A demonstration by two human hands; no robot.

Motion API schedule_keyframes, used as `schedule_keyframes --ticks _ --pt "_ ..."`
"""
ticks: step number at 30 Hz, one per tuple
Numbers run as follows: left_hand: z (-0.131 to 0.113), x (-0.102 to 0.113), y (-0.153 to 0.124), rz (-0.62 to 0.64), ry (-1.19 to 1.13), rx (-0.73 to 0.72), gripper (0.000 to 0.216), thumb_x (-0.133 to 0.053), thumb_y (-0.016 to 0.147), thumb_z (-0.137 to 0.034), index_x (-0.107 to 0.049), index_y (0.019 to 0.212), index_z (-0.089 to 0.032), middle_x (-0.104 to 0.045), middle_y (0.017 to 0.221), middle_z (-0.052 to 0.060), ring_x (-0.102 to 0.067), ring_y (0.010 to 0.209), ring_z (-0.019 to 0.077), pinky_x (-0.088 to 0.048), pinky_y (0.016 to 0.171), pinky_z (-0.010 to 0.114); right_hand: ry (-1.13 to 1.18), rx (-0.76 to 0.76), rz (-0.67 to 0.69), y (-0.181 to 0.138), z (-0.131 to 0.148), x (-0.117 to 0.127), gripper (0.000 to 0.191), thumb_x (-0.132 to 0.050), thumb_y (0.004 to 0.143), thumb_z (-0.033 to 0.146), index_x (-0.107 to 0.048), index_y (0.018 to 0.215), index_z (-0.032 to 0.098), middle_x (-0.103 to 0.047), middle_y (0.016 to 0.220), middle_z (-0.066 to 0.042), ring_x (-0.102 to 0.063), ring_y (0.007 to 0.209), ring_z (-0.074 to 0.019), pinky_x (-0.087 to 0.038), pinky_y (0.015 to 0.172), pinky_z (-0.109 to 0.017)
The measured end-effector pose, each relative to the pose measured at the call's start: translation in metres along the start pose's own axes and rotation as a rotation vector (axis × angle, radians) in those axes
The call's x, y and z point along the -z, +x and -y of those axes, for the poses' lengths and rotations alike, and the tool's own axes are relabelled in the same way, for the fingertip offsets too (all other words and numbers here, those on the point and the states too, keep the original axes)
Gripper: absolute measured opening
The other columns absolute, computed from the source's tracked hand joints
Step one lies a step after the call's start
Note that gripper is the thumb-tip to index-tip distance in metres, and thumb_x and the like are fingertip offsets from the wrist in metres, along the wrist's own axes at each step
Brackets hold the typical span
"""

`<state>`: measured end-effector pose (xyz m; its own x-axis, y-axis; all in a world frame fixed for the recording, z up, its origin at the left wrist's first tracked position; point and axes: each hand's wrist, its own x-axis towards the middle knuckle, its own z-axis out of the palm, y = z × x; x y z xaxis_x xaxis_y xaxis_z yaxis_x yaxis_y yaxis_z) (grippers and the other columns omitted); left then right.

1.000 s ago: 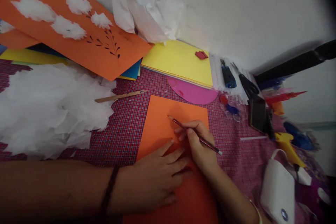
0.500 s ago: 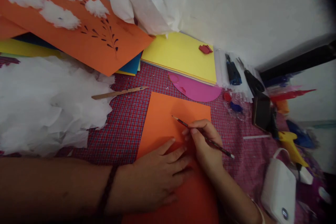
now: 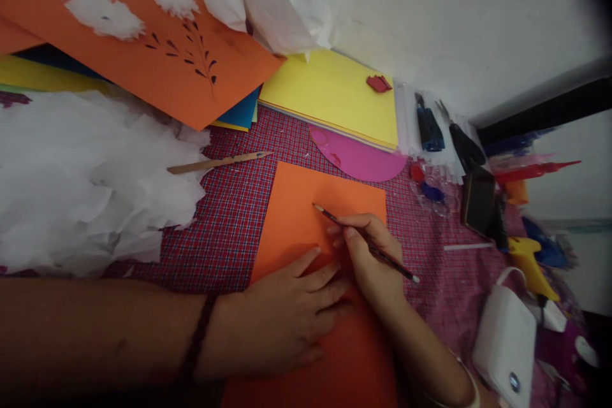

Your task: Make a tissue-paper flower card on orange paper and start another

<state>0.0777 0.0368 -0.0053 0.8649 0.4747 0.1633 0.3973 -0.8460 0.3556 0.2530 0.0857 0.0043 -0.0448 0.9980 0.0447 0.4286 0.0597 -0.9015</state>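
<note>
In front of me on the checked cloth lies a sheet of orange paper (image 3: 329, 188) with no marks that I can make out. My left hand (image 3: 291, 315) rests flat on it, fingers spread, a dark braided band at the wrist. Between thumb and fingers of my right hand (image 3: 375, 261) is a dark pencil (image 3: 329, 215). Its sharpened tip points to the upper left, at or just above the paper; contact cannot be made out. The pencil's pale end sticks out behind the hand.
White torn tissue paper (image 3: 95, 185) is heaped at left, beside a wooden stick (image 3: 220, 162). Behind are orange paper with white flowers (image 3: 229, 86), yellow sheets (image 3: 329, 95) and a pink half-disc (image 3: 363, 162). Scissors (image 3: 463, 143), a phone (image 3: 478, 201), a glue gun (image 3: 528, 261) and a white device (image 3: 507, 344) stand right.
The pencil tip has shifted very slightly upward on the orange paper, and its back end has tipped a little to the left. My left hand stays flat. The whole view has moved slightly.
</note>
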Motion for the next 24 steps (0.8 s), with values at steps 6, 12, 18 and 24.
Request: schedule_keyframes --ticks 6,12,18,24 --pt "-0.001 0.001 -0.001 0.006 0.012 -0.003 0.056 -0.049 0.099 -0.05 -0.049 0.143 -0.016 -0.051 0.148 0.007 -0.036 0.141 0.0288 -0.026 0.118 0.05 0.007 -0.016 0.0 0.001 0.001 -0.001 0.012 -0.057 0.086 0.022 -0.068 0.087 0.025 -0.076 0.075 0.0 -0.073 0.067 -0.0149 -0.059 0.059 -0.025" --pt "-0.002 0.0 -0.001 0.008 0.01 0.002 0.056 -0.049 0.099 -0.05 -0.048 0.144 -0.017 -0.05 0.15 0.007 -0.038 0.14 0.0285 -0.03 0.116 0.05 0.024 -0.02 -0.01 0.001 0.002 -0.003 0.012 -0.057 0.086 0.02 -0.068 0.087 0.025 -0.075 0.076 0.0 -0.072 0.065 -0.0155 -0.059 0.059 -0.027" --pt "0.001 0.002 -0.001 0.023 0.001 -0.02 0.054 -0.05 0.098 -0.05 -0.05 0.143 -0.019 -0.051 0.149 0.008 -0.036 0.143 0.0284 -0.025 0.118 0.052 0.227 0.02 -0.109 0.003 -0.01 0.009 0.016 -0.054 0.094 0.03 -0.068 0.096 0.023 -0.076 0.085 -0.002 -0.068 0.063 -0.0146 -0.055 0.062 -0.03" --pt "0.004 0.002 -0.001 0.071 -0.023 -0.018 0.056 -0.052 0.098 -0.049 -0.048 0.145 -0.019 -0.041 0.158 0.013 -0.033 0.146 0.0316 -0.017 0.12 0.056 0.356 0.028 -0.346 0.024 -0.017 0.041 0.018 -0.055 0.09 0.034 -0.063 0.082 0.02 -0.07 0.068 -0.001 -0.059 0.05 -0.0117 -0.044 0.047 -0.025"
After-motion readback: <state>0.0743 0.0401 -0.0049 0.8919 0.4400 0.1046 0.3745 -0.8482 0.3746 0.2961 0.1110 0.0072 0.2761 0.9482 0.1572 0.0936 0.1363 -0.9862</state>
